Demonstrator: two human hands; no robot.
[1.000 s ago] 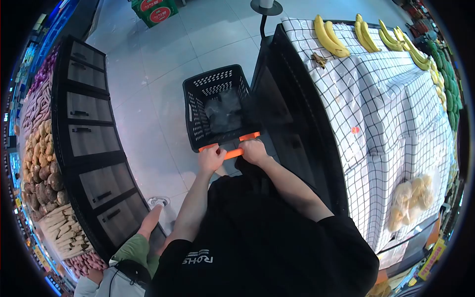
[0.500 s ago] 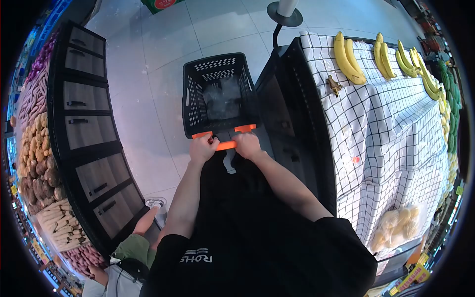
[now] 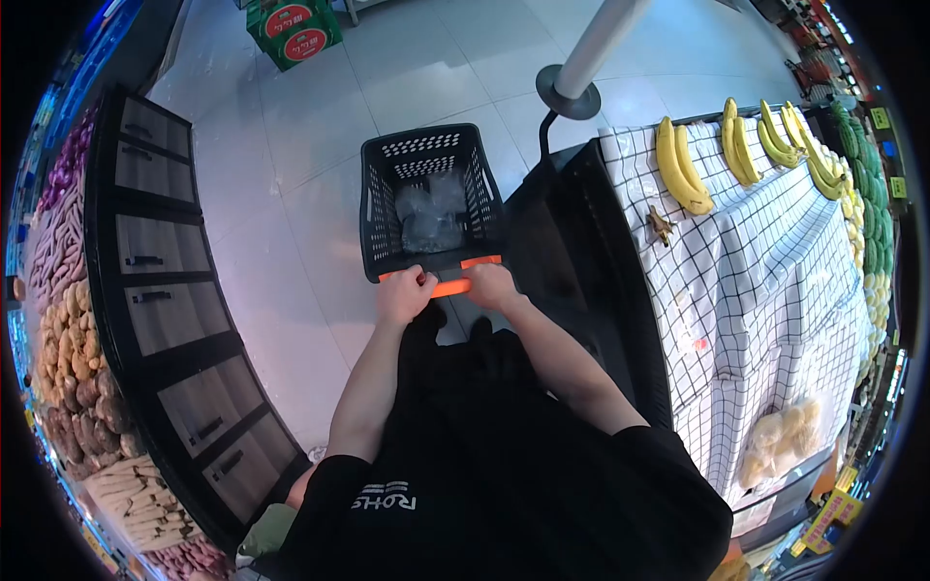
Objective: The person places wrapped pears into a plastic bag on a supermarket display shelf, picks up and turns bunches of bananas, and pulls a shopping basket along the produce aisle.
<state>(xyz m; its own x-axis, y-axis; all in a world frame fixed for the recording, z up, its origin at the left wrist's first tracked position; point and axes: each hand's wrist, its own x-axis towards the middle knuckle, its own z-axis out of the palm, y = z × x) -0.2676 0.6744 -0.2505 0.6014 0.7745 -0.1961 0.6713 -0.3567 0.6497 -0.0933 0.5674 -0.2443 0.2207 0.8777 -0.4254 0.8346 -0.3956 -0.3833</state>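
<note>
A black perforated shopping basket [image 3: 372,218] is in front of me, just above the floor. Clear plastic bags [image 3: 433,232] lie inside it; what they contain, if anything, I cannot make out. My left hand [image 3: 405,294] is closed around the left part of the orange handle [image 3: 449,289] at the basket's near end. Around the right part of the same handle wraps my right hand [image 3: 490,286]. Both forearms reach forward from black short sleeves.
On my right, a display covered with checked cloth [image 3: 765,252] holds bananas [image 3: 682,167] and bagged round produce [image 3: 780,441]. Dark drawers [image 3: 160,247] line the left, below root vegetables [image 3: 73,339]. A white pole [image 3: 596,48] and green cartons [image 3: 295,34] stand ahead. Someone's green sleeve [image 3: 268,531] shows lower left.
The side displays have slid toward me in the view, and more of the cartons and pole shows. The person at lower left has mostly dropped out of sight. Both hands keep hold of the handle.
</note>
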